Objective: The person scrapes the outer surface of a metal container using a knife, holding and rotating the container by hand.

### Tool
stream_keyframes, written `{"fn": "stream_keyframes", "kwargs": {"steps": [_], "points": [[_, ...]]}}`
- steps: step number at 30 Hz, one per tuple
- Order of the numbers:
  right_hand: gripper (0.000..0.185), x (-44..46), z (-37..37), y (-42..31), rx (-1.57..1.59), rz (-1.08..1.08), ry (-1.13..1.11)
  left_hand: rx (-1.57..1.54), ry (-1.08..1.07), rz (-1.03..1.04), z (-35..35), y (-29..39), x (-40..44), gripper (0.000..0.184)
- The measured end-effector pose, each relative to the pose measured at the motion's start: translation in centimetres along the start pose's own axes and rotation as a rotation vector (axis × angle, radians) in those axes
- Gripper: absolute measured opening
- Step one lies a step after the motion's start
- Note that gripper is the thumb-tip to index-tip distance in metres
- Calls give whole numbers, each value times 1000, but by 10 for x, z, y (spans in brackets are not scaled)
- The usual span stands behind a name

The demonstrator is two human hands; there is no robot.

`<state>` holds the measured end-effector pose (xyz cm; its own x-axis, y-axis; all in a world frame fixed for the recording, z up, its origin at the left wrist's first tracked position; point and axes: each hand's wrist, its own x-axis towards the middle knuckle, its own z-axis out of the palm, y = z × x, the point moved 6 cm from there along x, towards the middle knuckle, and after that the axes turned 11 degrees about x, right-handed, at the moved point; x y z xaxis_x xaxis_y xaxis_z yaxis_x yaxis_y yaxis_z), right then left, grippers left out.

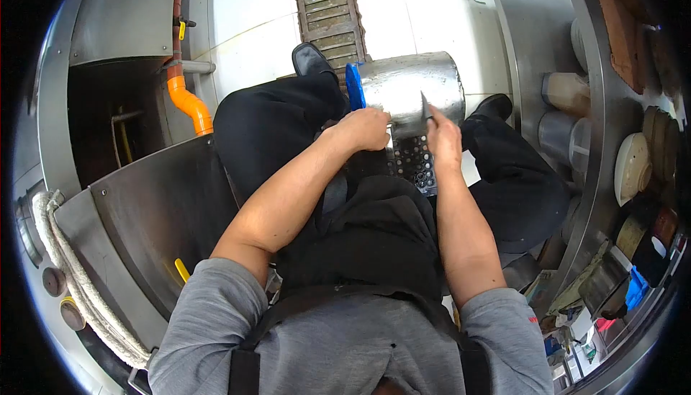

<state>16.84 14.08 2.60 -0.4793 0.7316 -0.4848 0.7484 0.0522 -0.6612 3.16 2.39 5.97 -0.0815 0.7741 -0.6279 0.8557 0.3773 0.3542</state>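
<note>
A shiny metal cylinder (410, 82) lies on its side between my legs, with blue material (355, 87) at its left end. Just below it is a dark perforated metal piece (412, 161) with round holes. My left hand (367, 129) is closed at the perforated piece's upper left, by the cylinder's lower edge; what its fingers grip is hidden. My right hand (444, 138) is closed around a small dark pointed tool (425, 105), whose tip points up against the cylinder.
A slatted drain grate (329, 2) runs through the white tiled floor (252, 31) ahead. An orange pipe (190, 103) and steel cabinets (155, 193) stand at left. Shelving with plastic containers (565, 94) and bowls (633, 169) is at right.
</note>
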Motion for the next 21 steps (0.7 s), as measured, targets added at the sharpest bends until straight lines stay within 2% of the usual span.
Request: {"fn": "stream_keyframes", "kwargs": {"steps": [3, 4, 6, 9, 10, 11, 13, 14, 15, 17, 19, 21], "points": [[33, -7, 9, -9, -124, -152, -31, -18, -7, -16, -1, 1, 0, 36], [33, -6, 9, -6, -123, -152, -32, -14, 14, -5, -2, 1, 0, 36], [34, -2, -1, 4, -83, -107, 125, -11, 33, 3, -1, 0, -1, 36], [34, 0, -2, 3, -95, -141, 105, -14, 33, 1, -1, 1, -1, 36], [35, -4, -1, -3, -26, -22, 25, -10, 24, 1, -2, 1, -1, 35], [35, -6, 0, -3, -29, -23, 26, -6, 17, 0, -4, 2, -2, 35], [35, -8, 5, -9, -134, -172, 8, -7, 15, 3, -6, 3, -3, 35], [34, -7, 5, -3, -57, -54, 7, -5, 13, 5, -7, 3, -3, 35], [34, -4, 5, 0, -57, -55, 5, -6, 13, 3, -6, 3, -3, 35], [35, -1, -3, 6, -59, -72, 143, 24, 49, 28, -6, 3, -4, 35], [35, -3, -2, 4, -101, -113, 107, 12, 41, 21, -5, 3, -4, 35], [35, -9, 7, -6, -139, -132, -39, 0, 39, 14, -6, 3, -2, 35]]}}
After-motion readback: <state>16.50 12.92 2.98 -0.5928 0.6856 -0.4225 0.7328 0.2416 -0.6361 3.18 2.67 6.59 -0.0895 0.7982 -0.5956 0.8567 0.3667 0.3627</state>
